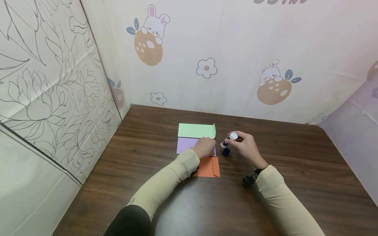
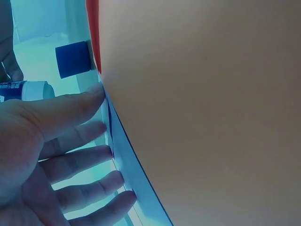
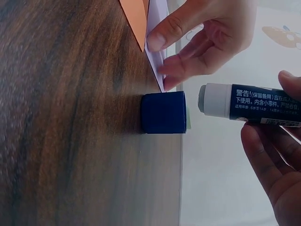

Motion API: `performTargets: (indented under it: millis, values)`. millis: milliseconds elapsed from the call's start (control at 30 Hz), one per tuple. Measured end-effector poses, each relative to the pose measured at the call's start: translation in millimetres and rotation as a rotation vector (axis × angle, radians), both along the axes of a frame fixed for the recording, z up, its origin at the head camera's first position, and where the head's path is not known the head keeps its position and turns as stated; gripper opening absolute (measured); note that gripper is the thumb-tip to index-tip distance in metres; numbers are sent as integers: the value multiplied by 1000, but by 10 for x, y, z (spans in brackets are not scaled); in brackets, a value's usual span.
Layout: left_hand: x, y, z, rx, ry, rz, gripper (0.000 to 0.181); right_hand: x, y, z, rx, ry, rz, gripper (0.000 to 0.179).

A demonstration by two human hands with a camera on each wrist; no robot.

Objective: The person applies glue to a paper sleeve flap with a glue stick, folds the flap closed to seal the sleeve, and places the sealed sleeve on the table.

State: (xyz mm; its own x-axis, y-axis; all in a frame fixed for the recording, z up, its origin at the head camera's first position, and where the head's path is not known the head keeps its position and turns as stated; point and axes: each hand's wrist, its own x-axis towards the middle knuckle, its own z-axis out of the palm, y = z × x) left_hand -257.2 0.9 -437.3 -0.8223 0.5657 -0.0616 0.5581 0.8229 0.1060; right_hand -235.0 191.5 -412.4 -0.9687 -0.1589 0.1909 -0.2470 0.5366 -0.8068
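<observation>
My right hand (image 1: 247, 146) holds a glue stick (image 3: 263, 104) between thumb and fingers. The stick is uncapped, with its glue end tilted down to the left above the table. Just below that end stands its dark blue cap (image 3: 164, 113), upright on the wood. A purple envelope (image 1: 185, 145) lies flat to the left. Over its right part is my left hand (image 1: 204, 147); the fingers, fairly straight in the left wrist view, rest their tips (image 2: 129, 197) on paper. The hand hides much of the envelope's right end.
Behind the purple envelope lies a green envelope (image 1: 195, 130), its right flap raised. An orange envelope (image 1: 208, 167) is in front, partly under my left wrist. The brown wooden table (image 1: 295, 157) meets a printed wall covering (image 1: 236, 88) at the back.
</observation>
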Motion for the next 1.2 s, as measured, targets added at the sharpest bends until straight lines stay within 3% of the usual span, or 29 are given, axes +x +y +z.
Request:
performTargets:
  millis: [233, 533, 967, 1200]
  values:
    - [13, -6, 22, -8, 21, -14, 8, 3, -2, 10, 12, -10, -3, 31]
    - [20, 10, 43, 14, -50, 8, 17, 10, -2, 6, 4, -12, 1, 33]
    - [37, 19, 48, 7, 25, 19, 17, 4, -9, 3, -3, -14, -1, 34]
    - [26, 15, 26, -35, 115, 21, 9, 0, -15, 6, 0, -13, -9, 32]
